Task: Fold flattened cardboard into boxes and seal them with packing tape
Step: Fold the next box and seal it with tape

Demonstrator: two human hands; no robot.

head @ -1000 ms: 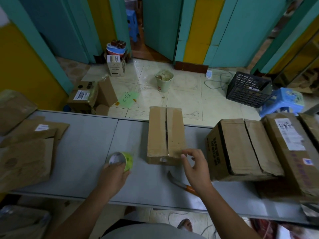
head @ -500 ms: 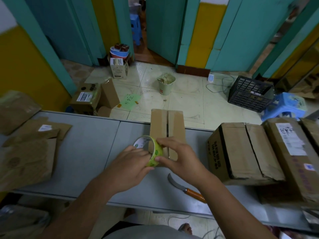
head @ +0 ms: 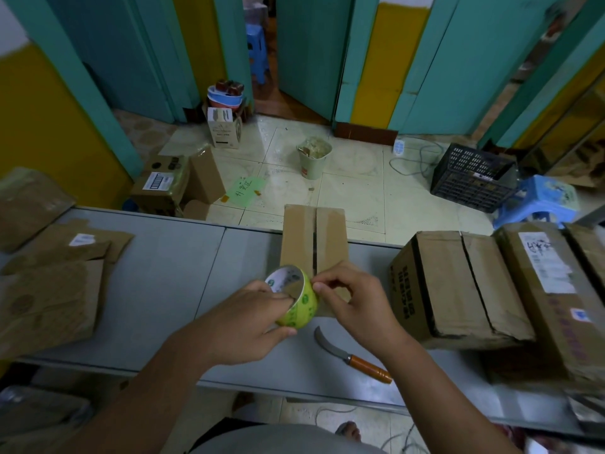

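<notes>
Your left hand (head: 248, 319) grips the tape roll (head: 294, 298) just near of the folded box (head: 314, 247) at mid-desk (head: 157, 273); your right hand (head: 353, 299) pinches at its rim. You're likely finding the tape end; next, pull it over the seam.

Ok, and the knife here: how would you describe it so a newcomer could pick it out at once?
Start at the long grey table and find the green tape roll held over its middle. Just nearer the person than the right hand, the knife lies flat on the tabletop. Nothing else there has a curved metal blade and an orange handle.
</notes>
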